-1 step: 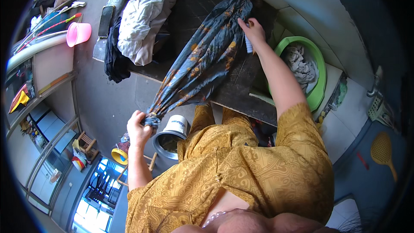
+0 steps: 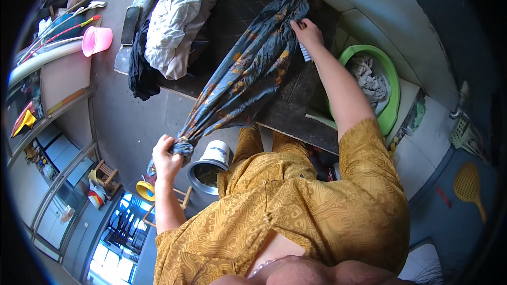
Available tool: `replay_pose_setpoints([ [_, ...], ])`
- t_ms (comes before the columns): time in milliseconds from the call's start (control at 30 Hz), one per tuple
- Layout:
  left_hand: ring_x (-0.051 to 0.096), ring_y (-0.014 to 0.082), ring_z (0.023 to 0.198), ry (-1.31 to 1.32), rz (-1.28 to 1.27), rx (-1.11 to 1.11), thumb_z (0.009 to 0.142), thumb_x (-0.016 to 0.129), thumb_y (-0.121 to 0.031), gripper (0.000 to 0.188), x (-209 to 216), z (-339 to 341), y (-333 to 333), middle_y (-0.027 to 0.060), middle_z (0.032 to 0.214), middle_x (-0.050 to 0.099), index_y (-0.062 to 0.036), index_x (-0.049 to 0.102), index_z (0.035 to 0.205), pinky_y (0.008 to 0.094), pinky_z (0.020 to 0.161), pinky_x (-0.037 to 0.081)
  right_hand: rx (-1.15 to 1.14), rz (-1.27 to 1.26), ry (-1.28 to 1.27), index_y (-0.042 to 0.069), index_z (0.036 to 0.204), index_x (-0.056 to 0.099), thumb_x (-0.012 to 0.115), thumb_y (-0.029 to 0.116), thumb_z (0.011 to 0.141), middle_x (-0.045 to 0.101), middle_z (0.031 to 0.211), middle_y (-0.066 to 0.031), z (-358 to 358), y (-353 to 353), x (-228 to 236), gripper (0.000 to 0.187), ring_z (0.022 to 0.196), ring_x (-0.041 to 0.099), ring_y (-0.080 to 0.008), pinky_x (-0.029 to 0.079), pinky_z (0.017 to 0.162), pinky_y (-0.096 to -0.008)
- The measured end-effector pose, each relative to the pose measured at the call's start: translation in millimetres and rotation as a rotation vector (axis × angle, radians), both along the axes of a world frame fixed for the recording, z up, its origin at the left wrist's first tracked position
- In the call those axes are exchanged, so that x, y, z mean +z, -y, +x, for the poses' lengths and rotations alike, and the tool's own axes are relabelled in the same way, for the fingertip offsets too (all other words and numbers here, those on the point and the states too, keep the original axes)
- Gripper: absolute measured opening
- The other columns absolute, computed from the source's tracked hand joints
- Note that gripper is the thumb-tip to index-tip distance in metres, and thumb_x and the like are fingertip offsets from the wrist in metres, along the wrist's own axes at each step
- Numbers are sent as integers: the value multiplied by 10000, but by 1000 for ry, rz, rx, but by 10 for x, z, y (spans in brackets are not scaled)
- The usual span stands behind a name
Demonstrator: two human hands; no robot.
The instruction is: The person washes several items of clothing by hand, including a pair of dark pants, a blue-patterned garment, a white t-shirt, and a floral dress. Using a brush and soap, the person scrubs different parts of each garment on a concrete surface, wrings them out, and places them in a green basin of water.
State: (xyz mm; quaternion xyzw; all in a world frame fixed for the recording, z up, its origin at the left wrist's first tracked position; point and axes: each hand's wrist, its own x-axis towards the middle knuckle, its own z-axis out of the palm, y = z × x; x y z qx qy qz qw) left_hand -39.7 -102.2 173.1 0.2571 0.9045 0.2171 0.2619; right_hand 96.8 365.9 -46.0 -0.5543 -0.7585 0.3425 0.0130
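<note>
A dark blue-grey garment [image 2: 240, 66] with orange and yellow print stretches slantwise over the dark slab [image 2: 288, 108]. At its near left end, off the slab's edge, my left hand [image 2: 166, 158] is closed around the bunched cloth. My right hand [image 2: 309, 35] is closed on a scrubbing brush [image 2: 304, 51] at the garment's far right side; its pale bristles show below the fingers, and most of its body is hidden by the hand. Cloth lies right beside the brush; whether the bristles press on it I cannot tell.
White clothes [image 2: 171, 31] and a black cloth [image 2: 140, 68] lie at the slab's left. A green basin [image 2: 392, 105] with grey laundry stands at right, near a tap [image 2: 460, 100]. Below the slab's front edge are a white bucket [image 2: 215, 151] and a grey bucket [image 2: 196, 177].
My left hand has shifted slightly left and down with the gathered cloth. My right hand has moved a little, and the brush's bristles have turned slightly.
</note>
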Motion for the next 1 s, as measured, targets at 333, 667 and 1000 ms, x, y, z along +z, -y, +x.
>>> replay_pose_setpoints([
  [333,626,135,847,629,711,741,727,858,-160,332,350,-362,720,40,919,654,14,684,949,263,831,502,-365,-429,-1155,103,1093,624,756,197,865,631,915,-19,99,-684,1656,280,797,634,-155,528,666,-330],
  [667,544,134,629,352,-60,201,730,629,-26,51,-338,18,603,61,640,614,15,650,751,292,630,452,-353,-284,-860,97,1110,518,637,50,920,569,959,-43,369,577,716,229,864,563,-143,504,767,-323],
  [1000,678,353,830,32,-372,115,755,689,-143,163,-703,320,692,151,847,700,-21,713,861,386,774,538,805,669,-287,247,1053,676,702,288,819,651,1133,-41,-119,614,-24,239,881,639,-241,513,690,-400],
])
